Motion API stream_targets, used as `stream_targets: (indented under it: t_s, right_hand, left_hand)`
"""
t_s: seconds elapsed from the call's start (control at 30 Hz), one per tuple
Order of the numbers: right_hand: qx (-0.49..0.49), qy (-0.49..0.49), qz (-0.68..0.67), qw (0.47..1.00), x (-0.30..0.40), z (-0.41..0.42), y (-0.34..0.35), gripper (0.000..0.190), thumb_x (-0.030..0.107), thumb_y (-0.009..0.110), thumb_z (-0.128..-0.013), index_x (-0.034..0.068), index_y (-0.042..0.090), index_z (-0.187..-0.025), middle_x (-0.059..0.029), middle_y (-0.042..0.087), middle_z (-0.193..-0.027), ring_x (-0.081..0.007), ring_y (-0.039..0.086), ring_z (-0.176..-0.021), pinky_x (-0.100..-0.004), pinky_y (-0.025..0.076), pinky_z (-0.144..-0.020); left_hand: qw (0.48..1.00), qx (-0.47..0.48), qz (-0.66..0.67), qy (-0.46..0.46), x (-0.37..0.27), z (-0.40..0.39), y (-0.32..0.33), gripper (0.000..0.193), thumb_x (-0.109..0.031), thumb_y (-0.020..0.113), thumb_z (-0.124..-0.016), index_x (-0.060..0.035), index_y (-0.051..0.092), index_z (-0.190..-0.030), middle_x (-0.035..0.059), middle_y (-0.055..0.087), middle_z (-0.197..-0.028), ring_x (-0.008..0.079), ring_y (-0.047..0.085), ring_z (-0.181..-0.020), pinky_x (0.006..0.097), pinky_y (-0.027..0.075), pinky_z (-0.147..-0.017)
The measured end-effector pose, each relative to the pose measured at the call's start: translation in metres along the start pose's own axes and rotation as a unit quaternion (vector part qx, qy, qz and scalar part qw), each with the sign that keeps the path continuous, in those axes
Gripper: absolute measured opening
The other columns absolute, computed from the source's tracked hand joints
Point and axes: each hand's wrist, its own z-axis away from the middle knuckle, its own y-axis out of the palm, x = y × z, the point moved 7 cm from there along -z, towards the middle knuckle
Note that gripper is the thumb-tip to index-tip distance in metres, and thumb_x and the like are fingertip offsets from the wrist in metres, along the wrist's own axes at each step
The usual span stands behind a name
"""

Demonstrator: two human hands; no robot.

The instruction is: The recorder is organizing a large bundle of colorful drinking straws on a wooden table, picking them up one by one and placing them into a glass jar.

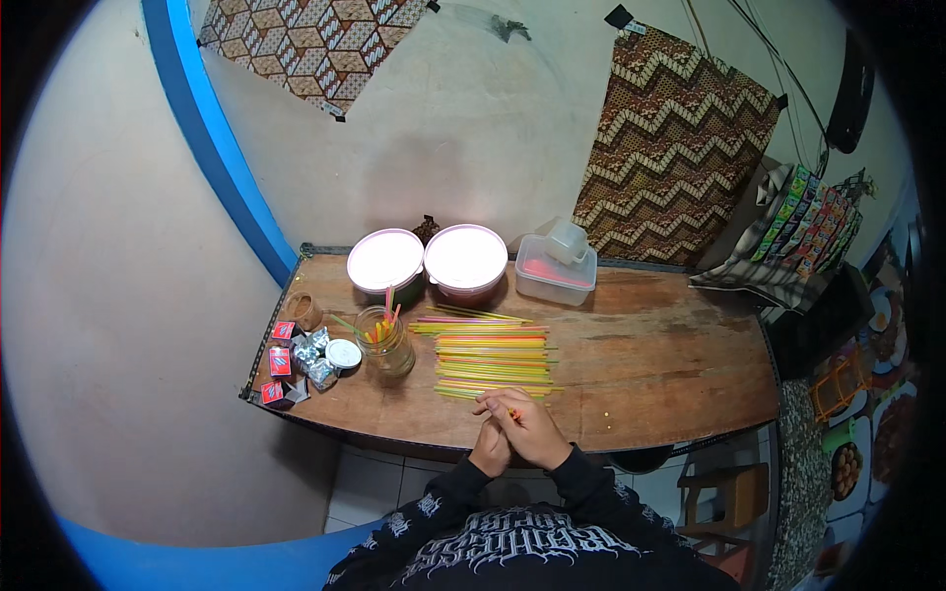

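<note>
My left hand (pixel 491 448) and my right hand (pixel 533 428) are together at the front of the wooden table. A small orange piece (pixel 515 416), perhaps a bent drinking straw, shows at the fingers of my right hand. Most of my left hand's fingers are hidden behind the right, so its grip cannot be made out. Just beyond the hands, many coloured plastic straws (pixel 494 354) lie side by side in a loose row. To their left stands a glass jar (pixel 390 356) with short folded straw pieces (pixel 381 331) in it.
Behind stand two white-lidded tubs (pixel 386 258) (pixel 465 256) and a clear plastic box (pixel 556 284) with a cup on its lid. Small red boxes (pixel 280 362), foil packets (pixel 323 373), a white-lidded container (pixel 344 354) and a small brown jar (pixel 304 310) crowd the left end. A wooden stool (pixel 728 495) stands right.
</note>
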Motion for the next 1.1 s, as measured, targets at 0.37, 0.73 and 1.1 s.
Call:
stream_targets:
  t_s: [0.37, 0.73, 1.1]
  right_hand:
    - [0.020, 0.094, -0.049, 0.994, -0.037, -0.001, 0.027, 0.040, 0.027, 0.052, -0.118, -0.005, 0.076, -0.111, -0.0145, 0.078, -0.113, -0.0244, 0.072, -0.107, -0.0356, 0.054, -0.100]
    - [-0.144, 0.154, -0.301, 0.930, -0.058, 0.019, -0.041, 0.071, 0.055, 0.022, -0.120, 0.002, 0.067, -0.132, -0.0123, 0.069, -0.136, -0.0230, 0.062, -0.133, -0.0390, 0.047, -0.115]
    - [-0.181, 0.147, -0.204, 0.951, -0.070, 0.031, -0.046, 0.092, 0.077, 0.006, -0.110, 0.013, 0.044, -0.163, -0.0097, 0.044, -0.167, -0.0272, 0.034, -0.158, -0.0474, 0.023, -0.131]
  left_hand:
    - [0.951, 0.005, -0.309, 0.012, 0.064, 0.025, -0.047, 0.055, -0.039, 0.036, -0.119, -0.0057, 0.040, -0.163, 0.0178, 0.053, -0.155, 0.0362, 0.051, -0.145, 0.0471, 0.042, -0.120]
    - [0.749, 0.084, -0.657, -0.023, -0.147, -0.040, 0.012, 0.022, -0.022, 0.061, -0.098, -0.0003, 0.061, -0.094, 0.0256, 0.069, -0.090, 0.0471, 0.066, -0.091, 0.0583, 0.052, -0.082]
    - [0.622, 0.169, -0.764, -0.044, -0.168, -0.045, 0.062, 0.028, -0.031, 0.063, -0.099, -0.0036, 0.066, -0.093, 0.0235, 0.071, -0.077, 0.0423, 0.071, -0.075, 0.0573, 0.056, -0.070]
